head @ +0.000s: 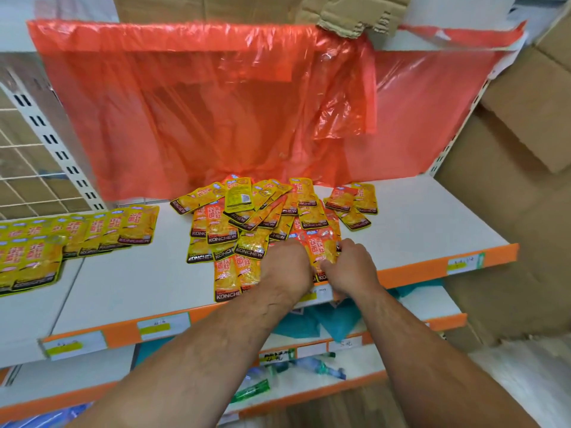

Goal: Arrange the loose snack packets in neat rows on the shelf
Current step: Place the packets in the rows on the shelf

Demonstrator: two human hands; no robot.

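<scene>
At the far left of the white shelf point(417, 220), already laid out in overlapping neat rows point(77, 239), face up and aligned; judged perhaps a third done; in the middle, well apart from those, a loose pile point(247, 217) heaped every which way, one or two flipped to the printed back, mostly left to sort; at the pile's near edge, by the shelf's front lip, a small bunch of packets point(321, 247) gripped from both sides; left hand point(285, 267) with fingers curled onto its left edge, right hand point(350, 268) pinching its right edge with fingers and thumb; further right, a few stray packets point(352, 202) just beside the pile; flat glossy sachets, yellow to orange-red, black band along the bottom; probably slippery when stacked.
</scene>
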